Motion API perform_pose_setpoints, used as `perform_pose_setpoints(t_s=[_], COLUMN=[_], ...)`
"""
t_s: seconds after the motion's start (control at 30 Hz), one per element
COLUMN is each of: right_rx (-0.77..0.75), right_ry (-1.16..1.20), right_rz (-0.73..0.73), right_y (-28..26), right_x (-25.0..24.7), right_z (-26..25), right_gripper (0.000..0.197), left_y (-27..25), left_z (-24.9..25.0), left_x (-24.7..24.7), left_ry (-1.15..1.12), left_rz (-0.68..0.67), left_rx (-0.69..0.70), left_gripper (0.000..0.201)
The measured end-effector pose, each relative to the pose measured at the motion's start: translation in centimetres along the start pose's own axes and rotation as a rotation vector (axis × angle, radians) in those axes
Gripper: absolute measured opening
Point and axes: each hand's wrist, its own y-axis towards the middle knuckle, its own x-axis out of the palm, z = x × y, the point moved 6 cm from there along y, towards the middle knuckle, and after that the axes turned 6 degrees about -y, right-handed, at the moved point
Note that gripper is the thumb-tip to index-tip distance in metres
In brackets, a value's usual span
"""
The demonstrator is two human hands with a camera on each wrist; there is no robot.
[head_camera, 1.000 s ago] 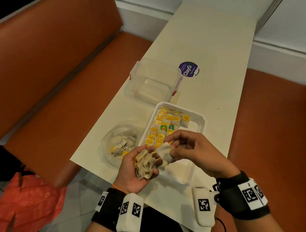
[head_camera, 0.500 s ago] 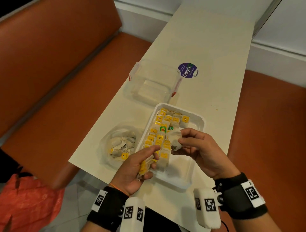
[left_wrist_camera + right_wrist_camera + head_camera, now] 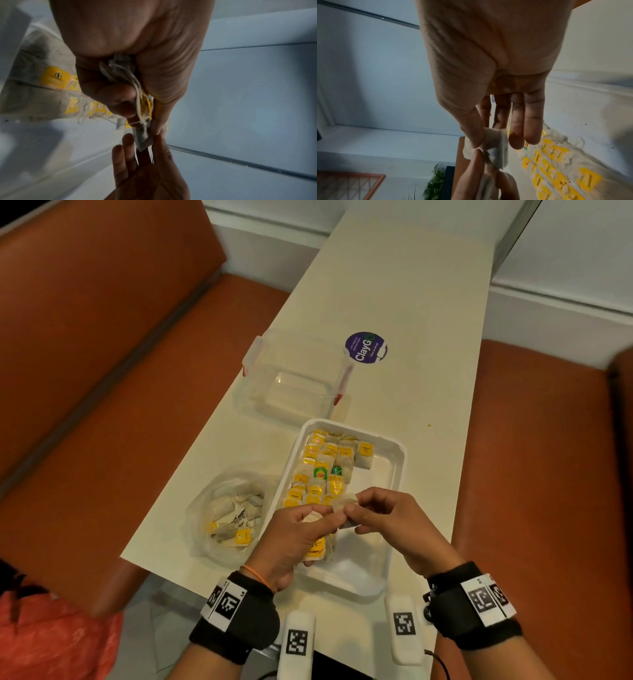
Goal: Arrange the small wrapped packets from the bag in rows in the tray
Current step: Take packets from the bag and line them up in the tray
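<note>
Orange upholstered seating [image 3: 102, 344] flanks the pale bench [image 3: 394, 302] on both sides, and we work at its near end. At centre we have the white tray [image 3: 399, 460], its long axis running from 6 to 12 o'clock. Small wrapped packets [image 3: 325, 467] with yellow tags fill the tray's far-left portion in rows; the side toward 3 o'clock is bare. At 9 o'clock from the tray, just beside it, sits the clear bag [image 3: 202, 518] holding more packets. At 12 o'clock from the tray stands a clear lidded container [image 3: 291, 378], with a round purple sticker [image 3: 365, 349] on the bench at its 2 o'clock. Above the near half of the tray, our left hand [image 3: 291, 537] has its fingers curled round a bundle of packets [image 3: 132, 86] with loose strings. Our right hand [image 3: 394, 518] pinches one packet [image 3: 494, 146] between thumb and forefinger, the remaining fingers extended. That packet's other end touches the left thumb tip, so both hands meet on it. A red bag [image 3: 51, 638] lies on the floor at 8 o'clock.
</note>
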Motion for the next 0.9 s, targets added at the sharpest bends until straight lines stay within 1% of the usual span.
perform_pose_setpoints(t_s=[0.07, 0.17, 0.2, 0.27, 0.33, 0.43, 0.5, 0.57, 0.7, 0.9], right_rx=[-0.007, 0.032, 0.057, 0.108, 0.148, 0.184, 0.21, 0.237, 0.27, 0.254], right_ry=[0.047, 0.114, 0.11, 0.102, 0.061, -0.13, -0.199, -0.221, -0.269, -0.223], right_rz=[0.05, 0.202, 0.246, 0.32, 0.39, 0.516, 0.59, 0.624, 0.623, 0.666], right_y=[0.8, 2.7, 3.5, 5.3, 7.3, 9.8, 10.9, 11.7, 12.9, 13.6], right_x=[-0.6, -1.7, -1.9, -2.3, -2.5, -2.9, -3.1, -3.1, -3.0, -2.8], right_z=[0.3, 1.3, 1.8, 3.2, 4.6, 5.5, 5.4, 5.4, 6.0, 6.5], right_gripper=[0.01, 0.014, 0.015, 0.015, 0.012, 0.011, 0.012, 0.012, 0.02, 0.017], left_y=[0.3, 0.6, 0.7, 0.8, 0.7, 0.8, 0.9, 0.9, 0.8, 0.7], left_z=[-0.4, -1.4, -1.8, -2.2, -2.4, -2.4, -2.4, -2.5, -2.7, -3.0], left_x=[0.0, -0.5, -0.6, -0.8, -1.1, -1.6, -1.9, -2.2, -2.9, -3.8], left_ry=[-0.058, -0.269, -0.342, -0.461, -0.529, -0.564, -0.578, -0.588, -0.597, -0.591], left_rz=[0.012, 0.019, 0.0, -0.03, -0.041, -0.042, -0.034, -0.028, -0.014, -0.015], left_rx=[-0.075, -0.198, -0.237, -0.297, -0.337, -0.357, -0.36, -0.361, -0.366, -0.361], left_gripper=[0.032, 0.045, 0.045, 0.034, 0.025, 0.024, 0.025, 0.026, 0.026, 0.025])
